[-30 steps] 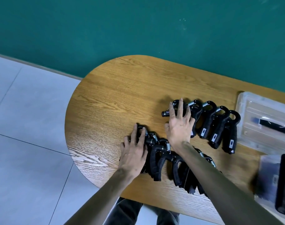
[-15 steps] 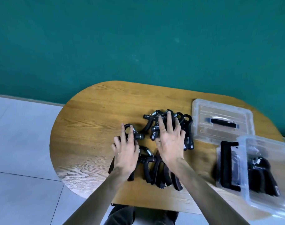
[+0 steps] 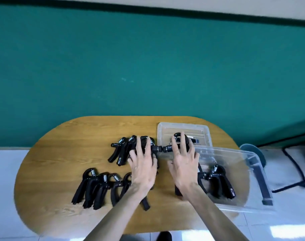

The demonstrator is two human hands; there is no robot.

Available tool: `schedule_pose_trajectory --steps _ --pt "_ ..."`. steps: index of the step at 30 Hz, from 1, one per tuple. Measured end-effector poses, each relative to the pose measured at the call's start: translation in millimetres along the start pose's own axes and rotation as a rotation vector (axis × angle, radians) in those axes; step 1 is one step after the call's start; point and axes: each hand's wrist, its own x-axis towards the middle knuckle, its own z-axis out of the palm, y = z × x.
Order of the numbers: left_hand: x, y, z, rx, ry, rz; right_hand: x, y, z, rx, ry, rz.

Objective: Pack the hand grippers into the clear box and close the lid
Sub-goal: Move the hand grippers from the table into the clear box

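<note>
Black hand grippers lie in two groups on the oval wooden table: one far group and one near-left row. My left hand and right hand each clasp a bunch of hand grippers with spread fingers; the knobs meet between my hands and handles hang below my palms. My right hand is at the left rim of the clear box, which holds several grippers. The clear lid lies flat behind the box.
A green wall rises behind the table. The box overhangs the table's right end and has a black latch on its right side. Black cables and a round teal object are on the white tiled floor to the right.
Both hands have moved right from the pile toward the box, taking a bunch of grippers along. The view has tilted up, and the whole box and lid now show.
</note>
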Motion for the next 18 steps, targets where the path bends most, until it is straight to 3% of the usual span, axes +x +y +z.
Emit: schedule_pose_trajectory --steps 11,18 --pt "-30.7 128.8 63.8 0.041 -0.048 0.111 -27.2 140.8 -15.1 0.056 0.022 0.174" --pt "-43.3 172.9 116.6 0.085 -0.125 0.14 -38.1 205.2 12.5 0.07 -0.05 0.261"
